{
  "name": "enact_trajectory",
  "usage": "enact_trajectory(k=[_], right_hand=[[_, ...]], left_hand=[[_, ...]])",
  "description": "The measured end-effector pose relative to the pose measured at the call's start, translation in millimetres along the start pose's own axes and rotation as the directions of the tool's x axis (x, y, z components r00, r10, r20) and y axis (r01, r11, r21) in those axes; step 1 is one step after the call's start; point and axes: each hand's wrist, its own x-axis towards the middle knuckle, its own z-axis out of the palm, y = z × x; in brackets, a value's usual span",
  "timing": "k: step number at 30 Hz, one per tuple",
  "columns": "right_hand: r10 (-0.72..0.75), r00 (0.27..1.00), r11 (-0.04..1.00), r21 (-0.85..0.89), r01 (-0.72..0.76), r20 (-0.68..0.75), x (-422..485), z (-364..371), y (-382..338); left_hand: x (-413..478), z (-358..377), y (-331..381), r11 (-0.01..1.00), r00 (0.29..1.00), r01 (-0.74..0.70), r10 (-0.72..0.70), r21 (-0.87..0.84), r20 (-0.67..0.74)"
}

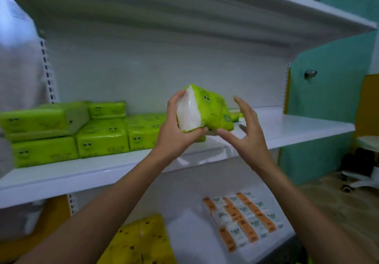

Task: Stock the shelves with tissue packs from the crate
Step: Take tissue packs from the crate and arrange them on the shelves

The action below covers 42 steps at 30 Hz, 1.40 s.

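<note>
Left hand (176, 132): grips the near, white-ended side of a green tissue pack (211, 109), fingers over the top and thumb beneath.
Right hand (248, 138): fingers spread and straight just right of the pack; the thumb reaches toward its underside, and I cannot tell whether it touches.
Tissue pack: held tilted in the air, above the front part of the shelf (297, 128), not yet set down.
Done so far: a block of green stocked packs (102, 138) stands left of the hands, two layers high at its far left.
Left to do: judging by the bare board under and right of the hands, there is room for several more packs. The crate is not in view, so the remaining supply is unknown.
Open room: the widest gap runs from the stocked packs' right edge rightward to the teal side panel (320, 99).
Edges: the shelf's front lip lies just below the hands and the upper shelf (266, 17) hangs well above them.
Below the hands: yellow packs (141, 241) and orange-striped packs (244, 218) lie on the lower shelf (190, 233).
</note>
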Motion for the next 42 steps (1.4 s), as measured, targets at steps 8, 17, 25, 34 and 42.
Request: enact_trajectory(k=[8,17,25,34,42], right_hand=[[-0.008,0.992,0.939,0.341,-0.037,0.129,30,101,-28],[-0.155,0.953,0.926,0.376,0.048,0.262,65,165,-68],[-0.205,0.975,0.959,0.218,0.181,0.091,94,208,-67],[0.027,0.948,0.995,0.085,-0.057,0.318,105,253,-53],[0.186,0.857,0.982,-0.066,-0.177,0.481,117,272,-57]], left_hand=[[-2,-100,-10,0.997,0.995,0.072,-0.072,-0.005,-0.071],[20,-167,-10,0.995,0.969,0.081,-0.065,0.061,-0.238],[0,-211,-33,0.884,0.981,0.037,0.058,0.466,-0.187],[-33,-218,-51,0.804,0.998,-0.054,0.032,0.593,0.047],[-46,-229,-60,0.733,0.994,-0.073,-0.002,0.676,0.11]])
